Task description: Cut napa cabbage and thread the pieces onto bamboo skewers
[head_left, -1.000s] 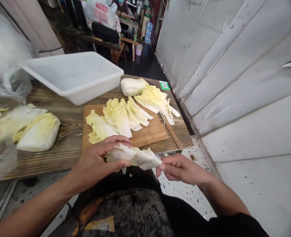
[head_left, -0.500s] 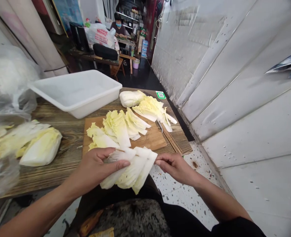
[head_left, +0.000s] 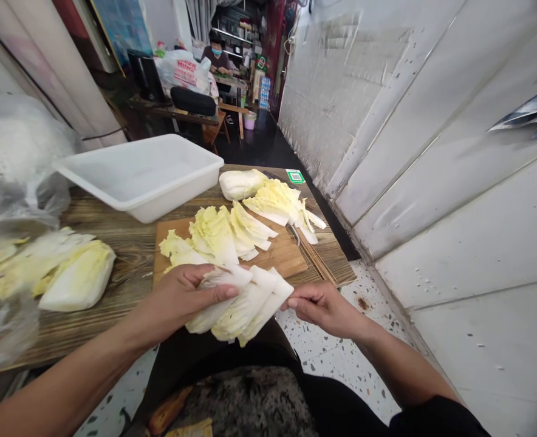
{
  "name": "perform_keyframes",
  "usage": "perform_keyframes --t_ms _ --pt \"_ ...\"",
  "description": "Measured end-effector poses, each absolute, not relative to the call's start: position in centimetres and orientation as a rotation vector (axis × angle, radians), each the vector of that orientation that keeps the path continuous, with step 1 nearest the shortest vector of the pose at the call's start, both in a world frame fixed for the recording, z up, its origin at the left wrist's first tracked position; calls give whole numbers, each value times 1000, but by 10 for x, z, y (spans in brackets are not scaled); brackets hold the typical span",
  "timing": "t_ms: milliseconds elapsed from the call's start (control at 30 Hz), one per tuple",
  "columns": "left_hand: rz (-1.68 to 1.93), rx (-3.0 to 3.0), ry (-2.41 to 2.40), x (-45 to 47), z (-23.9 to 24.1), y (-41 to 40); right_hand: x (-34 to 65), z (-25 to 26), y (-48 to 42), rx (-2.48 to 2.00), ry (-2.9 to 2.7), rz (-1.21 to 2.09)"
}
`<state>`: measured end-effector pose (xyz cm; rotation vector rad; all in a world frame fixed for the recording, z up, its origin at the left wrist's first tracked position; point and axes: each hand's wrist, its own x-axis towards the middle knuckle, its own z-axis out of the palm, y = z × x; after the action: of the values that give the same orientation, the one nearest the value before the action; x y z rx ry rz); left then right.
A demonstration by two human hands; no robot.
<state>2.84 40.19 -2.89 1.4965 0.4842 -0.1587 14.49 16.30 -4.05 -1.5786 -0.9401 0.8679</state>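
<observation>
Several overlapping napa cabbage leaves (head_left: 257, 300) fan out above my lap, just in front of the table edge. My left hand (head_left: 198, 297) is closed on their left end, thumb across the top leaf. At the right edge of the leaves, my right hand (head_left: 311, 306) pinches the end of a thin skewer, mostly hidden by the fingers and leaves. Beyond both hands, cut cabbage leaves (head_left: 216, 233) lie on a wooden cutting board (head_left: 277, 258). A bundle of thin bamboo skewers (head_left: 318, 264) lies at the board's right side.
A white plastic tub (head_left: 177, 185) stands behind the board. More leaves (head_left: 282, 200) and a piece of cabbage (head_left: 241, 184) lie at the far right. Another cabbage piece (head_left: 79, 279) and plastic bags (head_left: 17, 164) are at left. A white wall (head_left: 432, 152) runs along the right; a person sits far back.
The held leaves have tipped up slightly, their lower ends now higher. Both hands keep their grip with little movement. The view has shifted a little.
</observation>
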Motion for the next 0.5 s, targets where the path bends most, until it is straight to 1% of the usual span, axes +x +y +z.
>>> perform_keyframes --t_ms 200,333,400,500 --pt "-147 1506 403 31 -33 408 146 -44 162 -1490 -813 980" --pt "123 1733 467 30 -30 420 144 -39 160 -1476 -814 981" --pt "194 1786 469 28 -28 423 144 -36 159 -1484 -821 990" --pt "16 1779 415 25 -26 423 143 -35 158 -1517 -827 1009"
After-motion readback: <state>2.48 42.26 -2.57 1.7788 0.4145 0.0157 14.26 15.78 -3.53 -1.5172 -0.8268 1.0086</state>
